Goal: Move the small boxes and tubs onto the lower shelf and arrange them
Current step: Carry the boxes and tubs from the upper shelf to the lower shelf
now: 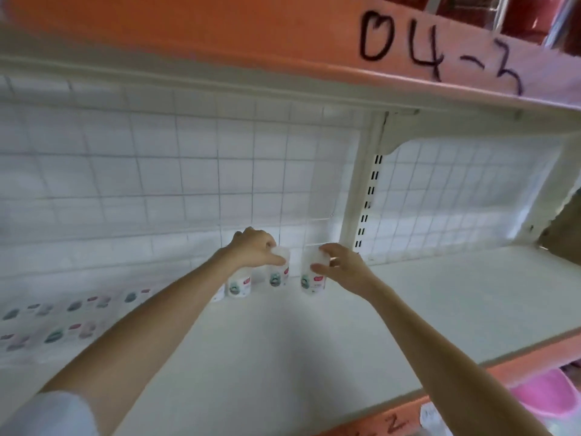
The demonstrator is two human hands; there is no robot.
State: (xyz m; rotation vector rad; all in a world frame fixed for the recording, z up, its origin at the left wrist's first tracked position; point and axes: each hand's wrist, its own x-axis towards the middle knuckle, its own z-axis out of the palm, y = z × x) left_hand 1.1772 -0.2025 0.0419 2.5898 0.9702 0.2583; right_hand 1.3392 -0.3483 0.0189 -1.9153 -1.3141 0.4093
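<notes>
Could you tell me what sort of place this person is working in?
Probably a shop or stockroom aisle. The white metal shelf has an orange front edge with a handwritten code, a wire grid back panel and a slotted upright. Identical white tubs stand in rows at the back.

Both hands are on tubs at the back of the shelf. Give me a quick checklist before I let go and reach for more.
1. Left hand gripping a tub from above: ok.
2. Right hand gripping the neighbouring tub: ok.
3. Both tubs upright: ok.
4. Bases fully seated on the shelf: cannot tell, blurred.
5. Gap left between the two held tubs: not ok if the row should be tight.
6. Free shelf space to the right: ok.
</notes>
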